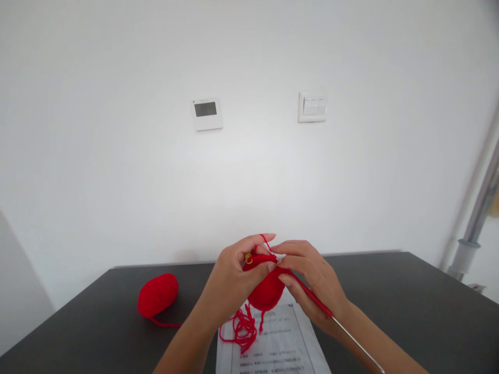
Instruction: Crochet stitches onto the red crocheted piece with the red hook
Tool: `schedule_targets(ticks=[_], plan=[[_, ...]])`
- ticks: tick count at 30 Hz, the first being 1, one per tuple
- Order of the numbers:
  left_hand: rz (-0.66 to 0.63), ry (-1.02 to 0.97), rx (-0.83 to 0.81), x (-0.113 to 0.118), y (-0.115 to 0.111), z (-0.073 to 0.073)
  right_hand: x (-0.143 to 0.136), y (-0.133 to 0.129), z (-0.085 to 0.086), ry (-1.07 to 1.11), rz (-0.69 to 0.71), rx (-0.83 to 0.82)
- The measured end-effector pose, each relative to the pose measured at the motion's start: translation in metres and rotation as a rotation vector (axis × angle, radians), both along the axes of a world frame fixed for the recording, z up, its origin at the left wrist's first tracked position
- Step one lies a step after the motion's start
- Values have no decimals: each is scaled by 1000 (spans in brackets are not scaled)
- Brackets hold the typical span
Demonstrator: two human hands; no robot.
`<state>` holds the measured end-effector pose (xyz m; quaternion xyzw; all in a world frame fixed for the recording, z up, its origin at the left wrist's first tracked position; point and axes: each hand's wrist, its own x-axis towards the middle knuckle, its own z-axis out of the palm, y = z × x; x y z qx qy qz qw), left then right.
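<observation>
A round red knitted piece point(267, 292) hangs between my hands above the printed sheet. My left hand point(234, 272) pinches its upper edge with the thumb in front, and a strand of red yarn loops over the raised index finger. A small yellow clip point(248, 258) sits on the piece beside the left fingers. My right hand point(312, 275) is closed on a long thin metal needle point(356, 343); red stitches or yarn cover its upper part, and its tip is near the left fingertips. Loose red yarn point(244, 330) lies tangled on the sheet.
A red yarn ball point(158, 295) rests on the dark table point(93, 311) at the left, its strand running toward my left wrist. The printed sheet point(280, 345) lies under my hands. A white wall with a thermostat point(207, 114) and a switch point(312, 107) stands behind.
</observation>
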<state>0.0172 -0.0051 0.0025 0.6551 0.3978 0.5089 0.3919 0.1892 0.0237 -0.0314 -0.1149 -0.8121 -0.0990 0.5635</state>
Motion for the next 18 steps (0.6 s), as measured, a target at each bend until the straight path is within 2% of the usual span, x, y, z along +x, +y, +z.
schedule_targets(ticks=[4, 7, 9, 13, 18], plan=[[147, 52, 74, 12, -3, -4, -4, 2, -7, 20, -30, -22], [177, -34, 55, 17, -1, -8, -9, 4, -10, 40, -79, 23], [133, -125, -16, 17, 1, -9, -11, 5, -11, 38, -92, 53], [-51, -285, -195, 10, 5, -7, -11, 5, -9, -1, -69, 40], [-171, -306, -311, 0, 8, -3, -6, 3, -5, -74, 1, -44]])
